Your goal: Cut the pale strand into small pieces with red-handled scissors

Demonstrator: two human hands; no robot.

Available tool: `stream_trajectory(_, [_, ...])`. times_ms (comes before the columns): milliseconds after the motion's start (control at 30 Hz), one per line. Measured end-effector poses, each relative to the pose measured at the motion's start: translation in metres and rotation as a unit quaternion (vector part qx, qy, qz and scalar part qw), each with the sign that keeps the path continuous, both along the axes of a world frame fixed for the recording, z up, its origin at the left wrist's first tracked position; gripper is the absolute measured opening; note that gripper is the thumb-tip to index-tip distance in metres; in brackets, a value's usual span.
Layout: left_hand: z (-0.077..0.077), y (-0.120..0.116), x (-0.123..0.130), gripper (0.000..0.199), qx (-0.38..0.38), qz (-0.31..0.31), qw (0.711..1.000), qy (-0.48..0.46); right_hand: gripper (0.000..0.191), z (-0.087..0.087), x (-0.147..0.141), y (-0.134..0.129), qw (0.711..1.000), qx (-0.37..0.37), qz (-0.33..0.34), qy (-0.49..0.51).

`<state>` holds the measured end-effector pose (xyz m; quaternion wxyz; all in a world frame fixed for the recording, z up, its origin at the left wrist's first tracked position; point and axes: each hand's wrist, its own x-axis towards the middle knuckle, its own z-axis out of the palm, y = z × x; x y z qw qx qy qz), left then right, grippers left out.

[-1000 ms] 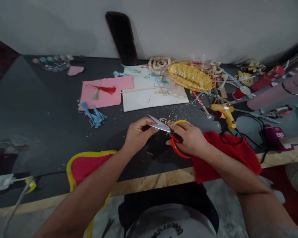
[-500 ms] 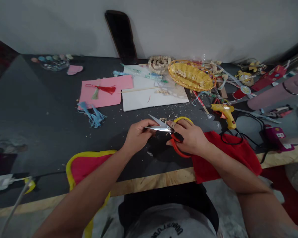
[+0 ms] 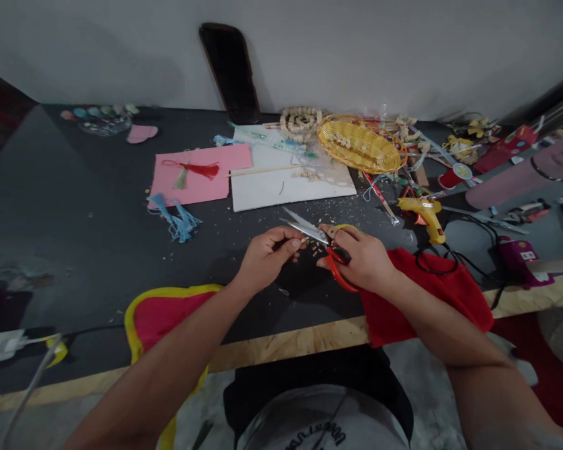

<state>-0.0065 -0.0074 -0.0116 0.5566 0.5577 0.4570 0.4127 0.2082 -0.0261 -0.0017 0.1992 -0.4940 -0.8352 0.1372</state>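
Observation:
My right hand [image 3: 363, 257] grips the red and yellow handles of a pair of scissors [image 3: 309, 230], whose blades point left and stand slightly apart. Close to the blades, my left hand [image 3: 273, 257] is pinched on a tiny pale piece [image 3: 304, 240], too small to name. Both hands are over the dark table near its front edge. Small pale cut bits [image 3: 316, 250] lie on the table just beyond and beneath the scissors.
Behind the hands lie a white board [image 3: 281, 190], pink sheet [image 3: 192, 181], red tassel [image 3: 201, 169], blue tassels [image 3: 176, 219] and yellow wicker basket [image 3: 361, 147]. To the right are a yellow glue gun [image 3: 425, 215], red cloth [image 3: 417, 300] and pink bottle [image 3: 520, 178]. A phone [image 3: 229, 72] leans on the wall.
The scissor blades have closed partway and swung to tilt more up-left. My left fingers have turned, and the pale piece now shows at their tips.

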Motion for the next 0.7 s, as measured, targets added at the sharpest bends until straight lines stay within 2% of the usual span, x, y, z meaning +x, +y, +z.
stream_trajectory(167, [-0.002,0.001,0.001,0.018,-0.021,0.007,0.999,-0.043,0.058,0.000,0.005,0.007,0.999,-0.008,-0.034,0.026])
stream_trajectory(400, [-0.005,0.003,0.001,0.020,-0.065,0.033,0.995,-0.072,0.058,-0.005,0.010,0.013,0.999,-0.018,-0.043,0.022])
stream_trajectory(600, [-0.006,0.010,-0.002,0.020,-0.052,0.097,0.990,-0.088,0.060,-0.012,0.027,0.029,0.991,0.016,-0.129,-0.020])
stream_trajectory(700, [-0.007,0.014,-0.003,0.021,-0.047,0.119,0.986,-0.105,0.065,-0.021,0.037,0.038,0.988,0.031,-0.148,-0.037])
